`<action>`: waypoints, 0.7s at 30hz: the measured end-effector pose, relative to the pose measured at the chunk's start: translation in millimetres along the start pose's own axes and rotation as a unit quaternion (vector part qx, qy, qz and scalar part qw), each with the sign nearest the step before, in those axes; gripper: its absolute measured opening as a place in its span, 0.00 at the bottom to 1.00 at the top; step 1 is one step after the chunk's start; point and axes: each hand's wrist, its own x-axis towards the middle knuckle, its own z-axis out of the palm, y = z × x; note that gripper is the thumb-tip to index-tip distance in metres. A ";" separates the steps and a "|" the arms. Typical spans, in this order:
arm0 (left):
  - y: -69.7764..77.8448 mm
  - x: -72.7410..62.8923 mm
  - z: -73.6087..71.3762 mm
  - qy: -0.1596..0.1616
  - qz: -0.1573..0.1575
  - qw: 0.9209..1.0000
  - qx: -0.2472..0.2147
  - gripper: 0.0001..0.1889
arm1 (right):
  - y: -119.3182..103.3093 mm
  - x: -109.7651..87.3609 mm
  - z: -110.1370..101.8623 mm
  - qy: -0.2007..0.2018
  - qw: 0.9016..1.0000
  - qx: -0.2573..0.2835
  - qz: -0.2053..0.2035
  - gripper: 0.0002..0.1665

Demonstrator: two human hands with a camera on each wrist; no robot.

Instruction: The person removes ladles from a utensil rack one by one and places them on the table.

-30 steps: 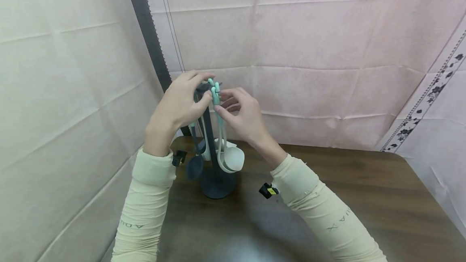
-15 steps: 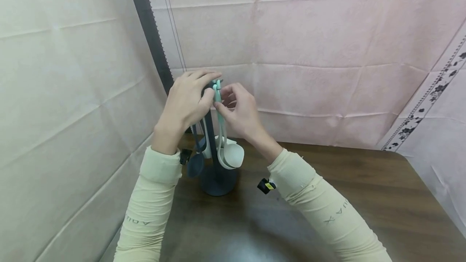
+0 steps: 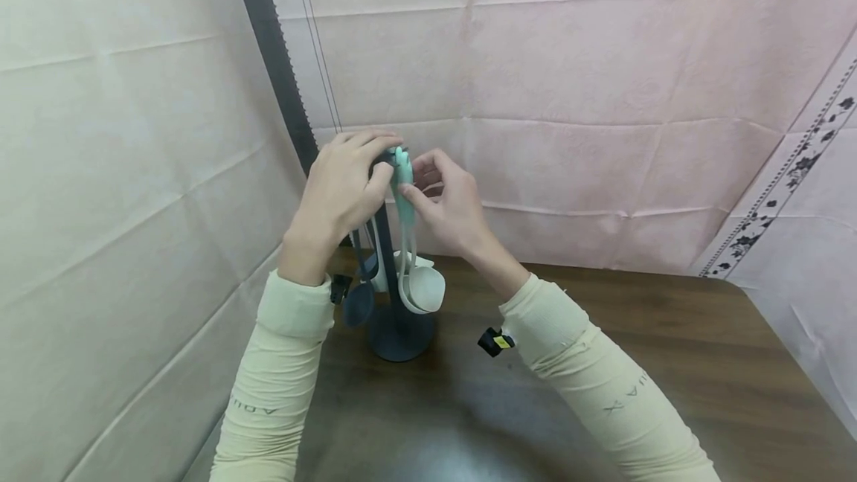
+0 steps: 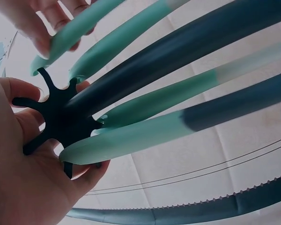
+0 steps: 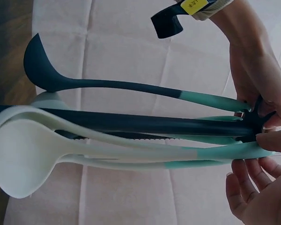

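Shifted slightly to the right since half a second ago: right hand (image 3: 451, 203), together with the green handle (image 3: 405, 199) of a white ladle (image 3: 426, 288). Pinched now between thumb and fingertips of this hand, high beside the top of a dark rack (image 4: 178, 50); whether hung on a hook or only near it, impossible to tell. Pointing up with the handle end, down with the bowl; almost upright in its long axis, and nearly parallel to the pole of the rack. Curled over the rack's top, among the hooks: left hand (image 3: 344, 188). On the same rack, more utensils, among them a dark spoon (image 3: 358, 306), also with bowl downward. Underneath, a brown wooden table (image 3: 602, 341), with pale shine toward the front. Behind and at the left, creased pale cloth (image 3: 569, 73), with a dark strip (image 3: 274, 58) near the corner and a flowered border (image 3: 746, 236) far right.
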 end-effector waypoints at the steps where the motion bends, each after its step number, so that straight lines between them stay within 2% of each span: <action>1: 0.4 0.1 -0.1 0.002 0.000 1.000 0.000 0.26 | -0.6 -0.3 -1.3 -0.001 1.000 0.000 -0.001 0.13; 9: 1.8 -3.2 -1.6 0.007 0.001 1.000 0.007 0.27 | -5.0 -4.4 -8.2 -0.008 1.000 -0.003 -0.026 0.14; 15: 3.7 -7.7 -3.3 0.009 0.011 1.000 0.022 0.27 | -7.9 -9.7 -12.5 -0.016 0.998 -0.002 -0.061 0.15; 21: 9.7 -4.3 -7.7 -0.003 0.008 0.999 0.039 0.27 | -13.5 -13.9 -22.4 -0.006 0.996 -0.013 -0.084 0.17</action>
